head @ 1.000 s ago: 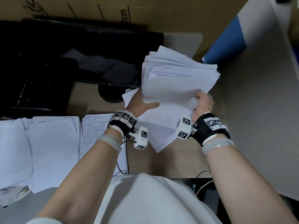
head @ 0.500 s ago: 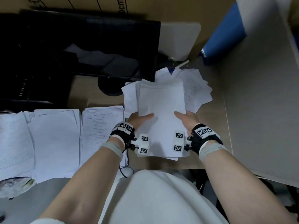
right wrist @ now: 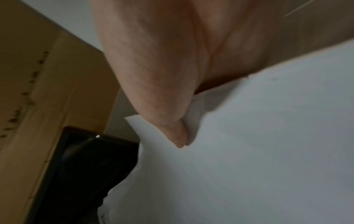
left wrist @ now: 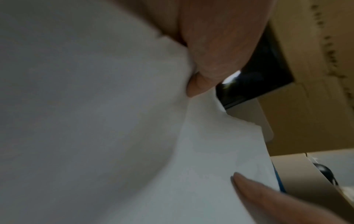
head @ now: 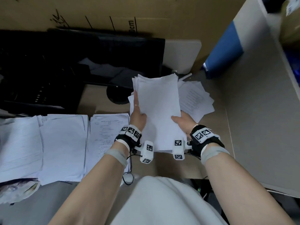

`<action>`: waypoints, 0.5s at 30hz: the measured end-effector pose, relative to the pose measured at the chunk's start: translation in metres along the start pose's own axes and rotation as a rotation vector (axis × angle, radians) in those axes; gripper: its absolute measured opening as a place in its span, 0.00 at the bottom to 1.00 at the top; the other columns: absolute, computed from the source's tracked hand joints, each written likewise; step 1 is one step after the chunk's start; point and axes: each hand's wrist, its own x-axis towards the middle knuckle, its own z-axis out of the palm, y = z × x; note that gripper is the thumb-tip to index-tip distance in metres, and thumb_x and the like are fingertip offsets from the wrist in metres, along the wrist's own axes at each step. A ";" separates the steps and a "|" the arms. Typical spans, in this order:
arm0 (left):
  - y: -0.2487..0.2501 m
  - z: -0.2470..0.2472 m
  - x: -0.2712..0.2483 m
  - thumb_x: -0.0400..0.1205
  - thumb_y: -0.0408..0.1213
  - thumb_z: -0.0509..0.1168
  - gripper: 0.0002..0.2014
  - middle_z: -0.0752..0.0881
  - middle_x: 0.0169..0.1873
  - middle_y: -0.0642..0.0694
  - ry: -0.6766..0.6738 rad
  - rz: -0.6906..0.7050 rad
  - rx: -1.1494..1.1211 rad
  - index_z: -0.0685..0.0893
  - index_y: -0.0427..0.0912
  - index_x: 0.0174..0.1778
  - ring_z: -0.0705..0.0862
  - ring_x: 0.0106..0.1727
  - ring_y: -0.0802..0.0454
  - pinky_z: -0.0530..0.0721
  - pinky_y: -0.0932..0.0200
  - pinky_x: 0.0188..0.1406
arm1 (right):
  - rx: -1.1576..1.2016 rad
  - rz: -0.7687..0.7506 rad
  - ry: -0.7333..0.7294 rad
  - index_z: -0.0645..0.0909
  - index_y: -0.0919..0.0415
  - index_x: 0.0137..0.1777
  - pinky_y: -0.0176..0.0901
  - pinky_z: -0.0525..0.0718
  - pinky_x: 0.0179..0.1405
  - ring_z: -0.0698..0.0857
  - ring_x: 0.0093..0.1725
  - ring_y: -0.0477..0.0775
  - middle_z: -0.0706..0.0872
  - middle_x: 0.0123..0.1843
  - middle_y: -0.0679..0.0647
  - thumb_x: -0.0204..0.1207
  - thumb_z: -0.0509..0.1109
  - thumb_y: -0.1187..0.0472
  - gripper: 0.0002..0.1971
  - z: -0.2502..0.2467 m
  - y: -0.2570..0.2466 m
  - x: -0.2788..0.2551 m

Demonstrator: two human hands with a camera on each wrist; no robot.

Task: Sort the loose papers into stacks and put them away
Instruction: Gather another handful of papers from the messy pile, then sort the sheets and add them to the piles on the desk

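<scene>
I hold a thick stack of white papers [head: 158, 111] between both hands over the brown desk [head: 100, 103]. My left hand [head: 137, 109] grips its left edge, a finger stretched along the side and the thumb on top. My right hand [head: 182, 121] pinches the lower right edge, thumb on the top sheet. In the left wrist view the stack [left wrist: 95, 121] fills the picture with my thumb [left wrist: 258, 195] pressed on it. The right wrist view shows the stack [right wrist: 249, 151] pinched under my fingers [right wrist: 164, 106]. Loose printed sheets [head: 196, 99] lie fanned on the desk behind the stack.
Three paper stacks lie at the left: a printed one [head: 108, 138], a blank one [head: 63, 146] and a lined one [head: 17, 143]. A black monitor [head: 97, 62] on its round base [head: 116, 96] stands behind. Cardboard [head: 146, 13] closes the back, a grey panel [head: 259, 111] the right.
The stack was raised and fanned, then came down flat with its sheets squared. My left hand has slid forward along the left edge; loose sheets at the right have come into view.
</scene>
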 end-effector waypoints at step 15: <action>-0.034 -0.098 -0.105 0.84 0.53 0.68 0.23 0.92 0.46 0.43 0.191 -0.133 -0.578 0.87 0.35 0.62 0.91 0.41 0.52 0.86 0.62 0.35 | -0.146 -0.321 -0.563 0.73 0.37 0.78 0.49 0.63 0.84 0.68 0.81 0.42 0.72 0.82 0.42 0.73 0.76 0.48 0.32 0.148 -0.072 -0.068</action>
